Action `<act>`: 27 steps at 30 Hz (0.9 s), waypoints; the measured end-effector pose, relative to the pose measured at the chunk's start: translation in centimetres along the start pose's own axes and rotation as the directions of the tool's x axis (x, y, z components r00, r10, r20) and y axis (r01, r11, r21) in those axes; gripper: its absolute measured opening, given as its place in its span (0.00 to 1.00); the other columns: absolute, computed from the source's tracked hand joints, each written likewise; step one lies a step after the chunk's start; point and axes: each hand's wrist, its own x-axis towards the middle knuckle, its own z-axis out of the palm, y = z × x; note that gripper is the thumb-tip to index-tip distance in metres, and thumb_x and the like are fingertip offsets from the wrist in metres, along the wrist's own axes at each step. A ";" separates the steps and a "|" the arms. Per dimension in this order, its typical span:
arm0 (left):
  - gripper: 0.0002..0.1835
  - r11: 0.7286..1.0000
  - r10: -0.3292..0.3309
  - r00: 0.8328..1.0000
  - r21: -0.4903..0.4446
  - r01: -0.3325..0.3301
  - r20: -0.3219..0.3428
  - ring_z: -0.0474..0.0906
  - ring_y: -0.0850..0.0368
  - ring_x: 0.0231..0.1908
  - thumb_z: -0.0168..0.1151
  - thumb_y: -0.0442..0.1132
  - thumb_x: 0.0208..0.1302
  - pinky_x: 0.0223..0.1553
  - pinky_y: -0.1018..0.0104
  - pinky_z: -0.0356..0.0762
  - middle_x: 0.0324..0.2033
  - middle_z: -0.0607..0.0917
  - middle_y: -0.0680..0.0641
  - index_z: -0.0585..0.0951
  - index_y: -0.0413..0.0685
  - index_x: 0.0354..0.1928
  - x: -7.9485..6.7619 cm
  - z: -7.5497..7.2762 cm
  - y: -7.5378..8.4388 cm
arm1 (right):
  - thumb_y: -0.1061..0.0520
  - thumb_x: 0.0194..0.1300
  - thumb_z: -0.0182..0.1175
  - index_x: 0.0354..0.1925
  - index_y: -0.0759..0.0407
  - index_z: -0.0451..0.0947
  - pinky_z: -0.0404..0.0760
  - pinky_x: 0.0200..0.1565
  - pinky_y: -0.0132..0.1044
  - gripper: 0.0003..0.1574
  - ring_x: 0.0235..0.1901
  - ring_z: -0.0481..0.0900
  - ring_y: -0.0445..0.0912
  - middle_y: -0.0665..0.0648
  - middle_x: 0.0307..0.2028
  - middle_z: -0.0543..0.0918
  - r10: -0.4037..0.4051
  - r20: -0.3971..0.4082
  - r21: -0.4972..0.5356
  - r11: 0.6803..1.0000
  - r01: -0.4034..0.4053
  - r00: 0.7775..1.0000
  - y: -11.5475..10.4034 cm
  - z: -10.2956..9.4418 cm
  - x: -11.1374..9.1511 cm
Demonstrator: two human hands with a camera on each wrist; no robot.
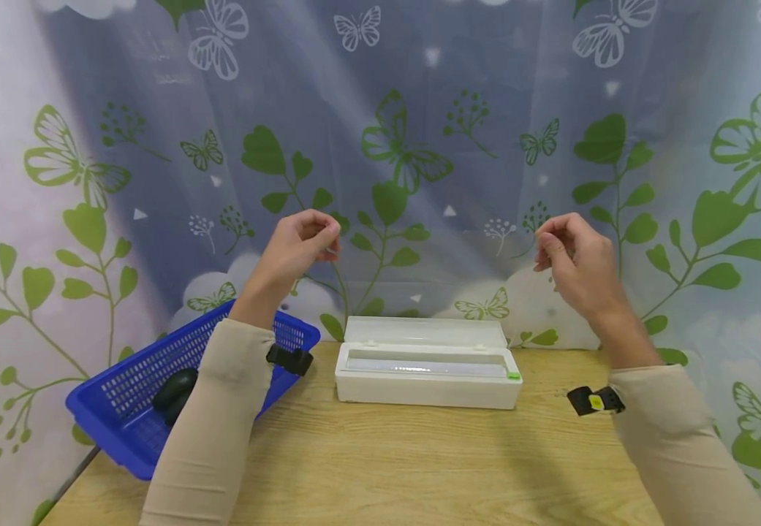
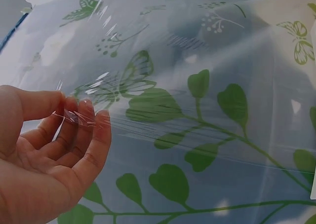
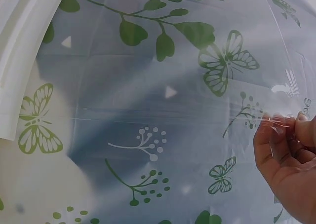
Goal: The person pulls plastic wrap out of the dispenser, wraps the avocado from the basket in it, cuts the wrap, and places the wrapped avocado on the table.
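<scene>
Clear cling film [image 2: 163, 113] is stretched between my two raised hands, hard to make out in the head view. My left hand [image 1: 297, 248] pinches one edge between thumb and fingertips, and creases fan out from that grip in the left wrist view. On the other side, my right hand [image 1: 577, 259] pinches the film [image 3: 286, 88] with thumb and fingers. Below and between the hands sits a white cling film dispenser [image 1: 419, 391] with its lid [image 1: 426, 331] raised. A film roll [image 1: 413, 365] lies inside, and a small green slider [image 1: 513, 375] sits at its front right corner.
A blue plastic basket [image 1: 107, 442] stands at the left of the wooden table [image 1: 406, 467], partly behind my left forearm. Inside it lies a dark green rounded item [image 1: 175, 394], partly hidden. A patterned curtain [image 1: 347, 88] hangs directly behind the table.
</scene>
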 end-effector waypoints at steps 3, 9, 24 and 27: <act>0.07 1.000 0.013 1.000 -0.001 -0.013 -0.006 0.81 0.52 0.42 0.58 0.42 0.78 0.49 0.64 0.86 0.36 0.83 0.49 0.79 0.48 0.48 -0.1 0.0 0.3 | 0.61 0.79 0.52 0.47 0.73 0.74 0.79 0.32 0.17 0.12 0.26 0.76 0.30 0.61 0.31 0.79 0.007 0.003 -0.003 1.000 -0.007 1.000 -0.3 -0.2 0.0; 0.07 0.999 0.029 1.000 0.014 -0.029 -0.012 0.82 0.48 0.44 0.58 0.42 0.78 0.50 0.62 0.86 0.35 0.83 0.50 0.79 0.48 0.47 -0.6 0.0 0.9 | 0.63 0.79 0.52 0.47 0.73 0.75 0.79 0.33 0.17 0.11 0.27 0.77 0.31 0.57 0.31 0.78 0.003 0.010 0.011 1.000 -0.003 1.000 -0.9 -0.6 0.0; 0.10 0.998 0.055 0.998 0.033 -0.055 0.023 0.82 0.53 0.42 0.57 0.43 0.78 0.51 0.59 0.87 0.35 0.83 0.51 0.79 0.46 0.51 -2.4 0.0 0.1 | 0.67 0.75 0.56 0.47 0.72 0.76 0.81 0.35 0.17 0.06 0.29 0.78 0.32 0.40 0.33 0.77 -0.027 0.037 0.065 0.998 0.025 0.999 -1.0 -1.0 -1.8; 0.10 0.997 0.053 0.998 0.046 -0.054 0.032 0.82 0.52 0.42 0.57 0.44 0.78 0.49 0.61 0.87 0.35 0.83 0.51 0.79 0.45 0.51 -2.8 0.1 0.1 | 0.70 0.73 0.57 0.45 0.74 0.76 0.81 0.35 0.17 0.05 0.29 0.78 0.32 0.38 0.34 0.77 -0.059 0.028 0.084 0.995 0.056 0.998 -1.2 -1.1 -2.2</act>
